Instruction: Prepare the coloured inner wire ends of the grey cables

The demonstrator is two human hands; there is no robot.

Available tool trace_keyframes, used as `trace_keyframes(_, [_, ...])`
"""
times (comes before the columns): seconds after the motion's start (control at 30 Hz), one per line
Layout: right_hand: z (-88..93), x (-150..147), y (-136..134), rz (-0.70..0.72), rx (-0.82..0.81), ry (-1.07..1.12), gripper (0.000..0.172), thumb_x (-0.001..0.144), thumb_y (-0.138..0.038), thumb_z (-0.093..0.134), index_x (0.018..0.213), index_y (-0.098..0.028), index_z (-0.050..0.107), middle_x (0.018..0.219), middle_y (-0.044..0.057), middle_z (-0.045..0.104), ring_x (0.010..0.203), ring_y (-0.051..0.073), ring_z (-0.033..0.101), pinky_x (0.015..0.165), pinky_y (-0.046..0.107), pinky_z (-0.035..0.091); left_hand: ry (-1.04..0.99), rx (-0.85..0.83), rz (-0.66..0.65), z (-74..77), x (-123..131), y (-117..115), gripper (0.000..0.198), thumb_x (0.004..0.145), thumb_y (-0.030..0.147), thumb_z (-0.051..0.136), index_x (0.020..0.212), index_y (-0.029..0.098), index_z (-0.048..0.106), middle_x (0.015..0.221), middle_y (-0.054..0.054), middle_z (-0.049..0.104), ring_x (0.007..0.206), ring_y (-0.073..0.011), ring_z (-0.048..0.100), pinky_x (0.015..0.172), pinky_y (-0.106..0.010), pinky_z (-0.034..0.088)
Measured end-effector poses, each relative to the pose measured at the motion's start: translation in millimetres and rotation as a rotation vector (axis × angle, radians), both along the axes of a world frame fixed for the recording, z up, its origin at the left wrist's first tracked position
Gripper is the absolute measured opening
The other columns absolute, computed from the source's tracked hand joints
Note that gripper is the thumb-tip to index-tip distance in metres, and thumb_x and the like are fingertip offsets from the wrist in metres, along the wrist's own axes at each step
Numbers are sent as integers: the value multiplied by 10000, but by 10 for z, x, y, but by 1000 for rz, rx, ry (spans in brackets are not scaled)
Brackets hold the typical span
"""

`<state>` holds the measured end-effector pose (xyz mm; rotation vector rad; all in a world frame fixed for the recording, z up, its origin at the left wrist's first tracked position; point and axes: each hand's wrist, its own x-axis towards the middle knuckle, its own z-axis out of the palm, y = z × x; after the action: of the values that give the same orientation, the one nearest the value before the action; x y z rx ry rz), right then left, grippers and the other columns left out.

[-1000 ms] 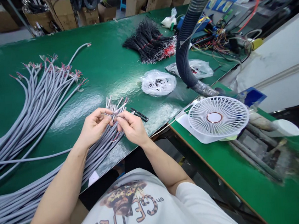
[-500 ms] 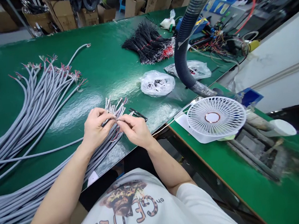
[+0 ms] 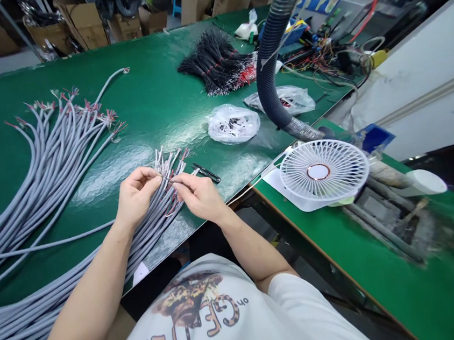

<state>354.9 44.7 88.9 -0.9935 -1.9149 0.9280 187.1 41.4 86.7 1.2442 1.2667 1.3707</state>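
**Grey sheathed cable bundle [image 3: 157,223], stripped ends in work**

Left hand [image 3: 136,196] and right hand [image 3: 199,195], lower centre of the frame, curl closed, fingertips pinching the stripped wire ends [image 3: 168,165] on the green workbench [image 3: 152,75]; black-handled snips [image 3: 207,173] lie just right.

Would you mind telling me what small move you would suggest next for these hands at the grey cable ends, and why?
I'd probably have the right hand pick up the small black-handled snips, since they lie just beside it on the green bench, while the left hand holds the stripped ends of the grey cables.
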Motion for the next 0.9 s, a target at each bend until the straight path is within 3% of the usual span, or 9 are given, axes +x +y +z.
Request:
trace_keyframes(0.27, [-40, -31, 71, -37, -121, 174, 188, 907, -305, 468, 821, -178, 577, 552, -48, 530, 473, 77, 495, 507, 197, 401, 503, 233, -90, -68, 9, -46, 98, 802, 249, 618, 735, 179, 602, 674, 9, 549, 592, -111, 466, 587, -243, 365])
trace_keyframes(0.37, [-98, 4, 123, -74, -237, 324, 227, 891, -370, 503, 812, -169, 573, 526, -62, 511, 381, 51, 431, 406, 182, 345, 573, 247, -138, -70, -6, -39, 112, 824, 247, 587, 731, 185, 593, 677, 7, 536, 598, -116, 458, 593, -249, 354])
trace_keyframes(0.5, [-182, 45, 197, -121, -349, 458, 290, 855, -446, 550, 800, -162, 574, 501, -77, 494, 310, 27, 378, 335, 165, 279, 434, 175, -175, -86, -18, -21, 150, 825, 293, 589, 726, 182, 573, 685, 8, 524, 604, -118, 459, 602, -245, 363])
trace_keyframes(0.63, [-178, 47, 192, -112, -365, 458, 301, 849, -461, 545, 823, -163, 576, 505, -78, 493, 316, 29, 378, 339, 165, 281, 264, 119, -159, -94, -23, -7, 175, 790, 334, 633, 728, 180, 577, 685, 9, 528, 610, -118, 463, 609, -238, 377])
trace_keyframes(0.8, [-127, 56, 110, -71, -222, 248, 199, 830, -363, 569, 789, -168, 566, 522, -78, 445, 439, 53, 392, 455, 191, 329, 159, 111, -80, -75, -29, 3, 165, 785, 321, 650, 753, 173, 582, 696, 7, 545, 636, -116, 492, 634, -232, 401])
trace_keyframes(0.9, [-133, 60, 81, -166, -126, 140, 170, 780, -317, 634, 758, -178, 538, 526, -90, 395, 485, 60, 369, 512, 201, 334, 102, 148, -49, -64, -7, -1, 156, 779, 309, 658, 771, 171, 586, 773, -13, 591, 712, -126, 541, 685, -239, 434])
